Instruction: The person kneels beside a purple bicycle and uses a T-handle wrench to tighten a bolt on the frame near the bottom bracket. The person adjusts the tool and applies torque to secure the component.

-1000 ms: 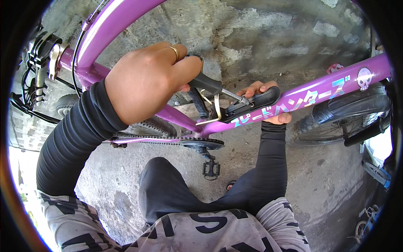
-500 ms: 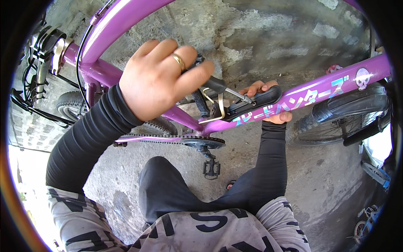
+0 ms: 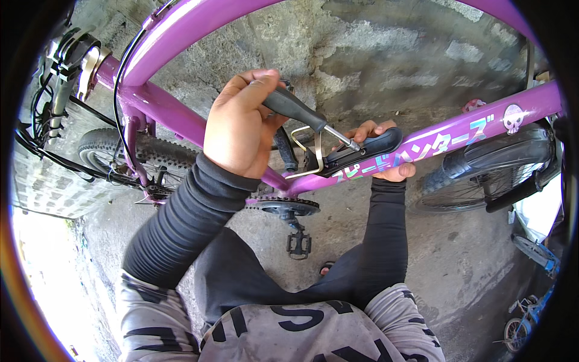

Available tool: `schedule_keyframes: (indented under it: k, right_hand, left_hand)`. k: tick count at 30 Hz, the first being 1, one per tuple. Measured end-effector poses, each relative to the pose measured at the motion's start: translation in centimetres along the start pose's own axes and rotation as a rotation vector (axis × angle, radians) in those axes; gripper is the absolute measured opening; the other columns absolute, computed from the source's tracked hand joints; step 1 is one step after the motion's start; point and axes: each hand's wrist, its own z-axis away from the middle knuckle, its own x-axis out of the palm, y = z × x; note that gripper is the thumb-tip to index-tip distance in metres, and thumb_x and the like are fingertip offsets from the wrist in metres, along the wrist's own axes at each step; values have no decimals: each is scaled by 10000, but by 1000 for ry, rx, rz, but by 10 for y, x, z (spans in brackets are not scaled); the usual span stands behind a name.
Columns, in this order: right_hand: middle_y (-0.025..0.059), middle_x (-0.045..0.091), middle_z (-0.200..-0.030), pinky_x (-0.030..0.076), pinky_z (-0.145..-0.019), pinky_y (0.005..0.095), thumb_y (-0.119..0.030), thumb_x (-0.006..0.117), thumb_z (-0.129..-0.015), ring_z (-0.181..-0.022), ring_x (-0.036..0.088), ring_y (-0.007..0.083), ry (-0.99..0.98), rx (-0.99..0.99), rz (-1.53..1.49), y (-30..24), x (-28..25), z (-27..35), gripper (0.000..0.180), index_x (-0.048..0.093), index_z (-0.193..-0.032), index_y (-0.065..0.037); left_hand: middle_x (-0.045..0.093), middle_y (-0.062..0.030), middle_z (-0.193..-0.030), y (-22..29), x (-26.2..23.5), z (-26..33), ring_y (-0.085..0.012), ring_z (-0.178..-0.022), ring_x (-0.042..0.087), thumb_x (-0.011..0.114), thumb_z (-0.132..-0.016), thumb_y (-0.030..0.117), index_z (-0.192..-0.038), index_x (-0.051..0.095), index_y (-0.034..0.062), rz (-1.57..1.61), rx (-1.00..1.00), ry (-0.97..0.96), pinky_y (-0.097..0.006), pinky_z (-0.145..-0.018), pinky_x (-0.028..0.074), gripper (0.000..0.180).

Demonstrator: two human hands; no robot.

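Observation:
A screwdriver [image 3: 294,109] with a dark grey handle and a bare metal shaft is in my left hand [image 3: 238,127], whose thumb and fingers close on the handle's end. Its tip meets a bolt in a black bottle cage [image 3: 383,141] with a pale gold wire loop, which lies along a purple bicycle frame [image 3: 473,119]. My right hand [image 3: 395,173] grips the tube and the cage from below. Its fingers show on the cage's far side and its thumb on the near side; the palm is hidden behind the tube.
Below the frame hang the chainring [image 3: 283,207] and a black pedal [image 3: 298,243]. One wheel [image 3: 491,172] stands at the right, and another tyre [image 3: 114,151] at the left. A rough concrete wall [image 3: 374,48] rises behind. Small blue bicycles [image 3: 531,314] stand at the lower right.
My left hand has turned over on the screwdriver handle, and its forearm has swung inward to the right. The tip stays at the bolt. My right hand keeps its grip.

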Motion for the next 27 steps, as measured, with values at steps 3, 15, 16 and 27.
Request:
schedule_keyframes:
  k: [3,15,16,27]
  right_hand:
    - [199,545,-1087,419,-914,653,-379,738,-594,-1126,490,460,-13,17,81,-4,-5,2,688,506,-1172,-89]
    - [220,564,-1048,447,-909,601,-371,776,-547,-1076,527,455,-8,-30,11,2,-1,-1,713,525,-1138,-60]
    - [221,561,-1052,445,-907,609,-369,775,-548,-1077,527,456,-9,-30,7,0,-2,0,714,522,-1138,-57]
    - [232,545,-1062,457,-885,626,-374,788,-548,-1065,532,479,-14,-26,6,1,-1,-2,742,492,-1139,-39]
  left_hand:
    - [505,-45,-769,-10,17,0,-206,-785,506,506,-920,127,-943,507,64,302,-18,9,-377,-779,419,68]
    - [422,-8,-574,-32,-3,-35,-139,-509,411,556,-920,241,-788,476,118,472,144,-557,-309,-531,361,197]
    - [445,-15,-592,-34,4,-28,-146,-527,439,561,-918,234,-798,483,113,445,154,-395,-316,-542,383,187]
    - [383,-7,-586,-33,22,-13,-137,-522,381,574,-915,295,-662,405,128,384,196,-59,-297,-511,348,347]
